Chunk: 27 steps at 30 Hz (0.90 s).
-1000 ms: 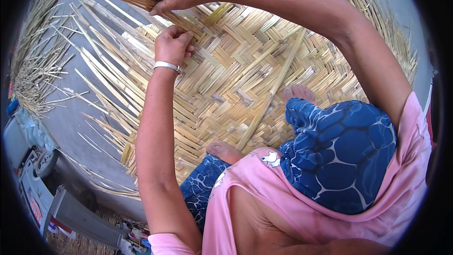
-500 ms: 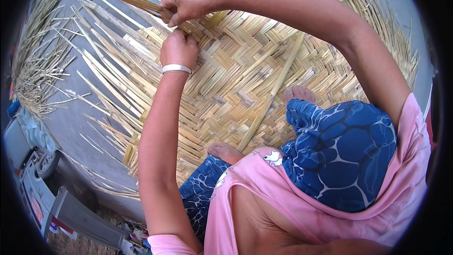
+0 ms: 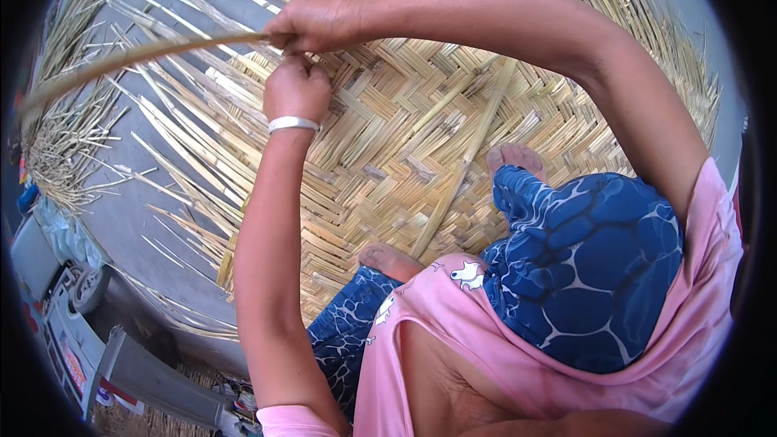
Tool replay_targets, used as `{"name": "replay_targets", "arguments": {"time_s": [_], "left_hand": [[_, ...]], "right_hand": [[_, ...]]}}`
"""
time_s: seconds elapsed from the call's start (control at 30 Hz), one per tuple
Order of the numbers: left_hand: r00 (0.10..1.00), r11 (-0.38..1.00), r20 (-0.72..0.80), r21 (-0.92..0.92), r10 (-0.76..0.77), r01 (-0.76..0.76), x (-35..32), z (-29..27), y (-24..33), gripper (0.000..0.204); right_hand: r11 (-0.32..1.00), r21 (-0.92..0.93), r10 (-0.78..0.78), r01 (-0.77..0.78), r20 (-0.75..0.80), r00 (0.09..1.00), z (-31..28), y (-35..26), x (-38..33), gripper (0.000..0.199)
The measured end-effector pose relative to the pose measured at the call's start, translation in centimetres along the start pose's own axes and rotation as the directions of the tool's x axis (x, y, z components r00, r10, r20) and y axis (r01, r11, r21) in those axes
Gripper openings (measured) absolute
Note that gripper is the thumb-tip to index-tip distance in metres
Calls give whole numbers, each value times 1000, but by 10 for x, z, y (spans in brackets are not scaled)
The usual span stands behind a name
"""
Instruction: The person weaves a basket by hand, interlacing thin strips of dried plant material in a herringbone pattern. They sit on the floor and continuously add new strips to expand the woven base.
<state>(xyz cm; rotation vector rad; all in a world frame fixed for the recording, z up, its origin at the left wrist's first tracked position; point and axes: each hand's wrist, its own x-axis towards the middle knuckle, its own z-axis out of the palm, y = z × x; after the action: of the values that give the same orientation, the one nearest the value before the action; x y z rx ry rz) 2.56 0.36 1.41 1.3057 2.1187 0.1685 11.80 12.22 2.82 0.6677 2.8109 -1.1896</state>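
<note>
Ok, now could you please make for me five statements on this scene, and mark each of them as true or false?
1. The right hand holds a long reed strand. True.
2. The pale band is worn on the right arm. False: it is on the left arm.
3. The woven mat shows a zigzag pattern. True.
4. The feet wear shoes. False: both are bare.
5. The shirt is green. False: it is pink.
</note>
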Motion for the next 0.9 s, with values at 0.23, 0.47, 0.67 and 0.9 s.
{"name": "replay_targets", "arguments": {"time_s": [0.23,0.47,0.67,0.9], "left_hand": [[994,996,-63,-23,-84,83,2,14,11,22],[971,940,-222,-342,-88,7,-14,27,-6,23],[800,940,-522,14,297,-340,-42,53,-13,20],[782,923,-490,222,384,-314,-47,51,-11,17]], "right_hand": [[991,-116,61,-61,-1,998,4,18,1,19],[970,-184,147,-159,-74,986,-11,20,-30,25],[884,-464,82,-63,22,996,-7,26,-56,25],[893,-449,110,-32,149,983,-11,10,-47,20]]}}
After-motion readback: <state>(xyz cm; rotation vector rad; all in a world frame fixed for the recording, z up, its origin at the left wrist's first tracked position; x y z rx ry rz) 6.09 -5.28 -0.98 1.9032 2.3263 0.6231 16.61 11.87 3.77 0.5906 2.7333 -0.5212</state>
